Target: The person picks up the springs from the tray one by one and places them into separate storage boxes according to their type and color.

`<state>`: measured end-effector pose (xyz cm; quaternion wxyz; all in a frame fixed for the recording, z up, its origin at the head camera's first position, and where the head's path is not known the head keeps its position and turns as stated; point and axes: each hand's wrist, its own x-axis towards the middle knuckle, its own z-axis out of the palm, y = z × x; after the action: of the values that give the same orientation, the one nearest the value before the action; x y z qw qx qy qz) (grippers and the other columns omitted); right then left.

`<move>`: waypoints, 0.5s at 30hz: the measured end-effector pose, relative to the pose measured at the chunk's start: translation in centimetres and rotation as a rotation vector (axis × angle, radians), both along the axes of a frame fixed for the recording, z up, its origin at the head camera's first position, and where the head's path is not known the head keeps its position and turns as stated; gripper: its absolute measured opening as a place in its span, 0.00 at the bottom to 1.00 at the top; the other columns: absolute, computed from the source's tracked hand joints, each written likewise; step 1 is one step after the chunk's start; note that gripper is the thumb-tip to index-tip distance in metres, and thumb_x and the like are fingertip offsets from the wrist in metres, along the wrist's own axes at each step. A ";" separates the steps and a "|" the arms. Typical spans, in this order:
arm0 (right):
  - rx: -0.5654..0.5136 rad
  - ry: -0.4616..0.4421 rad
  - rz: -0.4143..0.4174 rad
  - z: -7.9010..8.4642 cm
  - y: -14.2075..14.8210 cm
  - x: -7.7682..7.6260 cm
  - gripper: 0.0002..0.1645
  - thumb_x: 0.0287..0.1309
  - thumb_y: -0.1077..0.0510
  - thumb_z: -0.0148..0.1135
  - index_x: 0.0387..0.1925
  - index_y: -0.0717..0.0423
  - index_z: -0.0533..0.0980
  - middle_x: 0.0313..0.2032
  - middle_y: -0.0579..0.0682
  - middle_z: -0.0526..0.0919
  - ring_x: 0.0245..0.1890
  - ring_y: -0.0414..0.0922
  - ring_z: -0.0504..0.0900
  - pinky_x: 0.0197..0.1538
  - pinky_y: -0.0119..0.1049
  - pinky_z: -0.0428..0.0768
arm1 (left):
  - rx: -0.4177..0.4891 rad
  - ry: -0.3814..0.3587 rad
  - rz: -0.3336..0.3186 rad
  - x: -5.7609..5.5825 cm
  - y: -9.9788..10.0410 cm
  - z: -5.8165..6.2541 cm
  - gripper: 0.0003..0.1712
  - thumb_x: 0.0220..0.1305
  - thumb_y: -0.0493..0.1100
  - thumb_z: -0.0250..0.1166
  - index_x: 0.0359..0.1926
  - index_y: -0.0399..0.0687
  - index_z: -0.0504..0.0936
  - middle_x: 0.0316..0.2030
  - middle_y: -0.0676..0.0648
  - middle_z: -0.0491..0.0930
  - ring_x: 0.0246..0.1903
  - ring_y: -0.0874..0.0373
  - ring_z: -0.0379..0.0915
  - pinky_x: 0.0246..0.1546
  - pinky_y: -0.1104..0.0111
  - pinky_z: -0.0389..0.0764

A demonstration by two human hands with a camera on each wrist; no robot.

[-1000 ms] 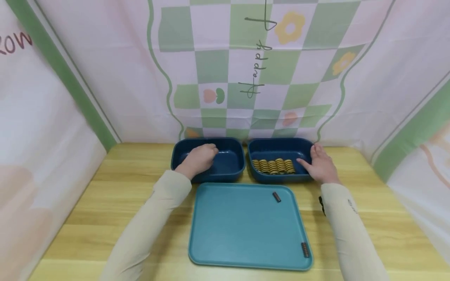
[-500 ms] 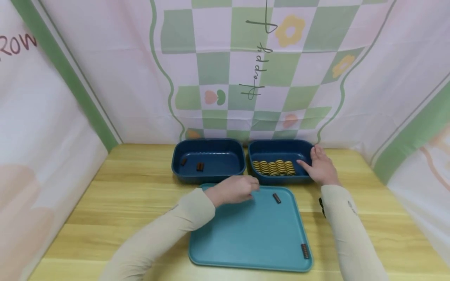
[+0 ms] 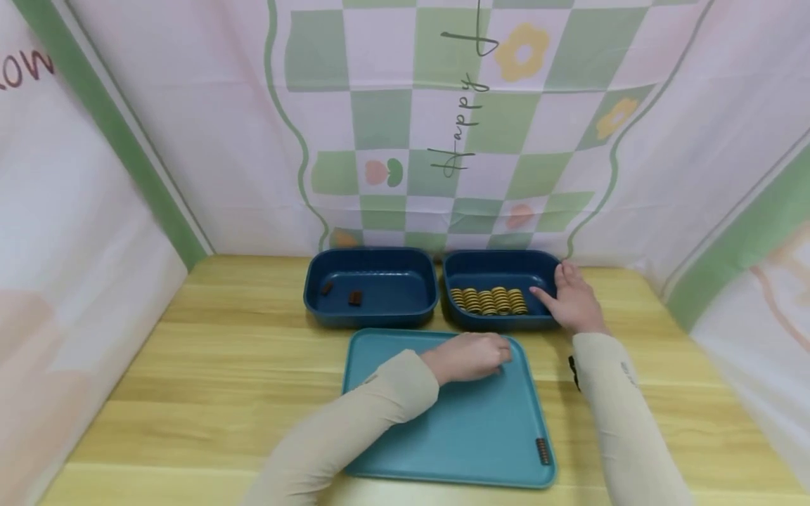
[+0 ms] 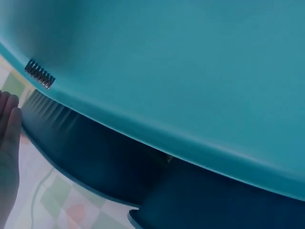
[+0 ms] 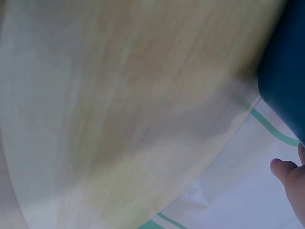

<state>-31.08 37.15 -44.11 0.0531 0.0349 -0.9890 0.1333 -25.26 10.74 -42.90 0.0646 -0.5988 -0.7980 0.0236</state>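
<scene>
My left hand (image 3: 471, 355) hovers over the far right part of the teal tray (image 3: 455, 436), its fingers bent down and their tips hidden. I cannot tell whether it pinches anything. Below it in the head view, a small dark ribbed piece is covered; the left wrist view shows this ribbed piece (image 4: 40, 74) lying by the tray's edge. Another dark ribbed piece (image 3: 543, 451) lies at the near right corner. My right hand (image 3: 574, 299) rests on the right rim of the right blue bin (image 3: 506, 325), fingers along the outside, thumb stretched inward.
Several gold ribbed stacks (image 3: 487, 301) stand inside the right bin. In the left blue bin (image 3: 373, 322) lie small brown blocks (image 3: 355, 299). Both bins stand against the printed curtain (image 3: 380, 119), behind the tray on the wooden table (image 3: 253, 365).
My left hand has come out of the left bin and moved right across the tray, uncovering the brown blocks and covering the far ribbed piece. My right hand stays on the bin rim.
</scene>
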 end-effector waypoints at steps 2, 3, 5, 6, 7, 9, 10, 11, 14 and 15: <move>0.003 0.010 0.002 -0.2 0.0 -0.1 0.59 0.65 0.27 0.35 0.68 0.79 0.42 0.69 0.75 0.41 0.69 0.68 0.40 0.67 0.61 0.45 | 0.004 0.005 0.020 -0.2 0.4 -0.2 0.13 0.66 0.44 0.62 0.51 0.51 0.82 0.49 0.54 0.78 0.50 0.64 0.73 0.47 0.80 0.73; 0.002 0.013 0.001 -0.3 0.0 -0.2 0.59 0.65 0.27 0.35 0.68 0.78 0.42 0.69 0.75 0.41 0.69 0.68 0.40 0.67 0.60 0.45 | 0.005 0.008 0.028 -0.3 0.5 -0.3 0.13 0.67 0.43 0.61 0.51 0.52 0.82 0.50 0.54 0.78 0.51 0.64 0.73 0.46 0.80 0.73; -0.003 0.014 -0.004 -0.5 0.1 -0.2 0.59 0.65 0.27 0.35 0.68 0.78 0.42 0.69 0.76 0.41 0.69 0.68 0.40 0.66 0.61 0.45 | -0.002 0.015 0.041 -0.6 0.8 -0.5 0.14 0.68 0.41 0.60 0.53 0.52 0.82 0.51 0.54 0.78 0.51 0.64 0.73 0.46 0.80 0.73; -0.003 0.016 -0.005 -0.5 0.0 -0.2 0.59 0.65 0.27 0.35 0.68 0.78 0.42 0.69 0.76 0.41 0.69 0.68 0.40 0.66 0.61 0.45 | -0.008 0.017 0.050 -0.8 0.9 -0.6 0.14 0.69 0.41 0.59 0.53 0.53 0.82 0.52 0.55 0.78 0.51 0.64 0.73 0.47 0.80 0.72; -0.006 0.018 -0.005 -0.5 0.0 -0.2 0.59 0.65 0.27 0.35 0.68 0.78 0.42 0.69 0.76 0.41 0.69 0.68 0.40 0.66 0.61 0.45 | -0.016 0.017 0.058 -0.9 0.9 -0.7 0.15 0.69 0.40 0.58 0.54 0.53 0.81 0.52 0.55 0.78 0.51 0.64 0.73 0.47 0.80 0.72; -0.009 0.019 -0.005 -0.4 0.0 -0.2 0.59 0.65 0.28 0.36 0.68 0.78 0.42 0.69 0.75 0.41 0.69 0.68 0.40 0.66 0.61 0.45 | -0.034 0.014 0.075 -1.1 1.0 -0.9 0.15 0.70 0.40 0.55 0.53 0.54 0.82 0.51 0.55 0.78 0.50 0.64 0.74 0.46 0.80 0.73; -0.008 0.021 -0.004 -0.4 0.0 -0.2 0.58 0.65 0.28 0.36 0.68 0.78 0.42 0.69 0.75 0.42 0.69 0.68 0.40 0.66 0.61 0.45 | -0.044 0.012 0.082 -1.2 1.0 -1.0 0.15 0.71 0.40 0.55 0.53 0.54 0.82 0.51 0.55 0.79 0.49 0.64 0.74 0.45 0.79 0.74; -0.010 0.021 -0.001 -0.3 0.0 -0.2 0.58 0.66 0.28 0.36 0.68 0.78 0.42 0.69 0.75 0.42 0.69 0.68 0.40 0.66 0.61 0.45 | -0.051 0.012 0.087 -1.3 1.0 -1.0 0.14 0.71 0.40 0.54 0.52 0.55 0.82 0.50 0.55 0.79 0.49 0.64 0.74 0.44 0.79 0.74; -0.008 0.013 -0.004 -0.3 0.0 -0.1 0.58 0.66 0.29 0.37 0.68 0.78 0.42 0.69 0.75 0.41 0.70 0.67 0.39 0.67 0.61 0.45 | -0.069 0.018 0.096 -1.4 1.1 -1.2 0.14 0.71 0.40 0.54 0.50 0.55 0.82 0.48 0.55 0.79 0.47 0.64 0.75 0.41 0.79 0.75; -0.007 0.010 -0.006 -0.2 -0.1 -0.1 0.57 0.66 0.29 0.37 0.68 0.78 0.42 0.69 0.75 0.41 0.70 0.67 0.39 0.67 0.61 0.45 | -0.072 0.020 0.099 -1.4 1.1 -1.3 0.14 0.72 0.40 0.53 0.50 0.55 0.82 0.48 0.55 0.79 0.46 0.64 0.75 0.41 0.79 0.75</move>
<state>-31.18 37.09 -44.31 0.0585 0.0325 -0.9884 0.1364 -26.65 11.89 -44.16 0.0499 -0.5604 -0.8245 0.0615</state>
